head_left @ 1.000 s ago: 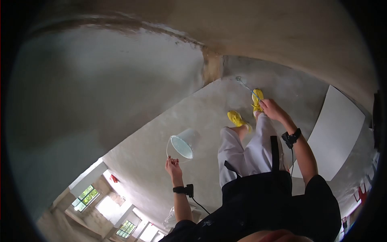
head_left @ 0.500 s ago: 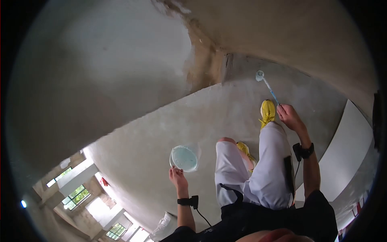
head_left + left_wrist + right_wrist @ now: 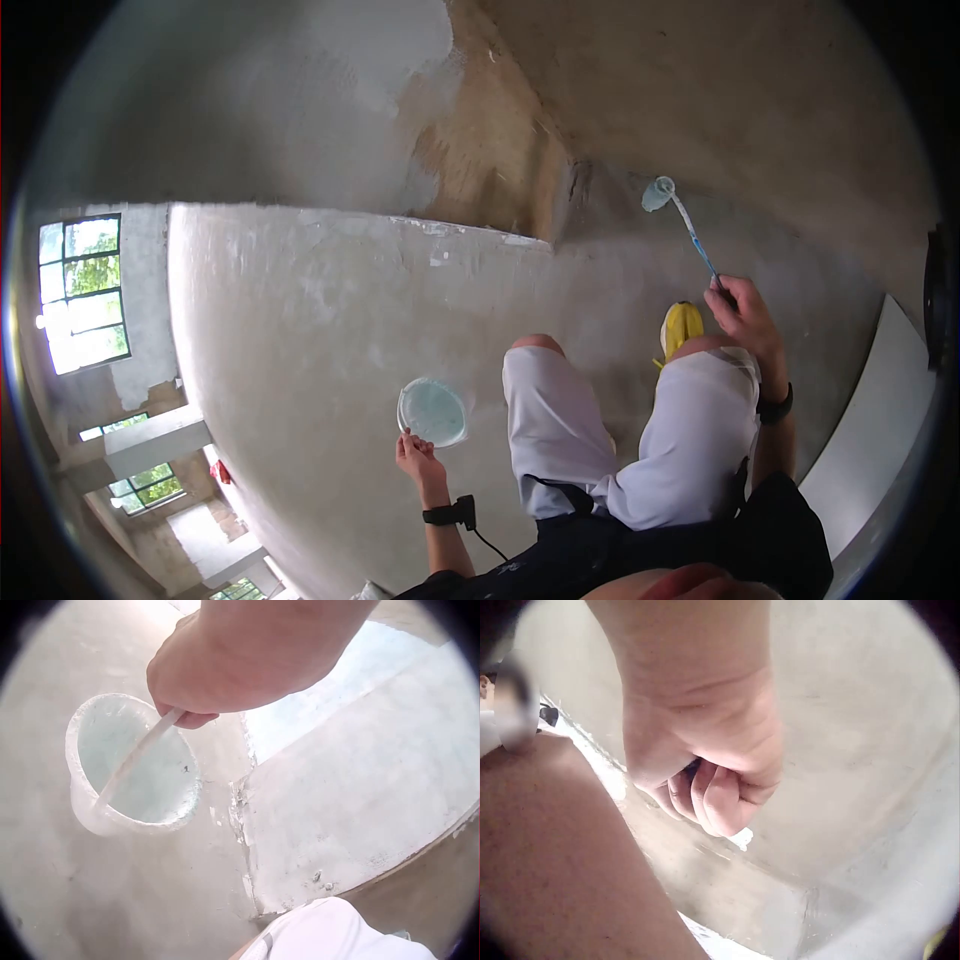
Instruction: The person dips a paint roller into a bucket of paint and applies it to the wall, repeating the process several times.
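My left hand (image 3: 421, 468) holds the bail of a pale, translucent bucket (image 3: 403, 405) at the lower left of the head view. Inside is light bluish-white liquid (image 3: 142, 761); the left wrist view shows the white bail crossing the mouth below my fingers. With my right hand (image 3: 748, 318) I grip a small long-handled paint roller (image 3: 655, 197) by its dark end. Its blue and white-smeared shaft points away from me, and the wet, pale head overlaps the far wall's foot. In the right wrist view the curled fingers (image 3: 721, 802) hide most of the handle.
Ahead on the left, a wall (image 3: 330, 120) is coated pale grey, with a bare brown patch (image 3: 495, 165) by the corner. Another brownish wall (image 3: 720, 90) stands to its right. A white board (image 3: 865, 400) lies at the right. Windows (image 3: 92, 290) show far left.
My view has turned and come nearer the corner, so more brown wall shows. The right hand has moved the roller out to the right; the bucket appears lower, still held by the left.
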